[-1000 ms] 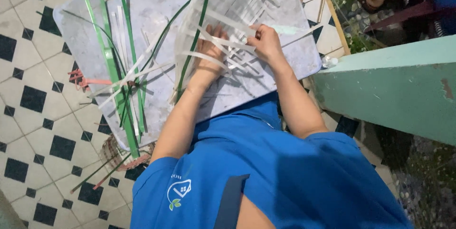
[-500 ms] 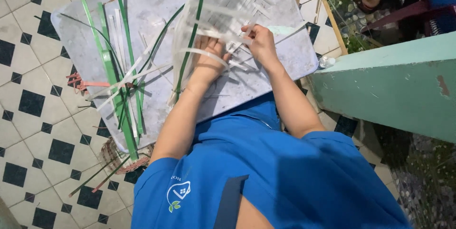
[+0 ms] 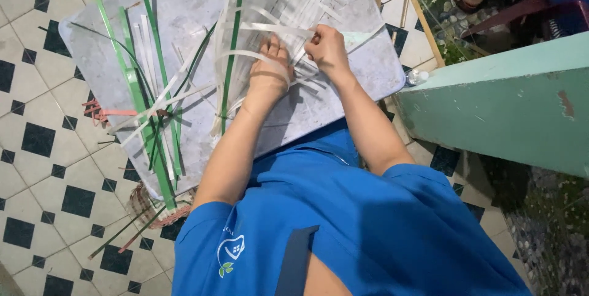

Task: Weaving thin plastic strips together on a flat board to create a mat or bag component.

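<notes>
Hands: left hand (image 3: pixel 270 72) and right hand (image 3: pixel 325 47) pinch white strips (image 3: pixel 270 29) beside green strip (image 3: pixel 232 44); loosened grip likely unravels weave.

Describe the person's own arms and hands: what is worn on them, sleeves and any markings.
Both arms are bare from above the elbow. The left hand and right hand wear no gloves. Short blue sleeves belong to a blue shirt with a small white and green emblem. No watch or rings visible.
</notes>
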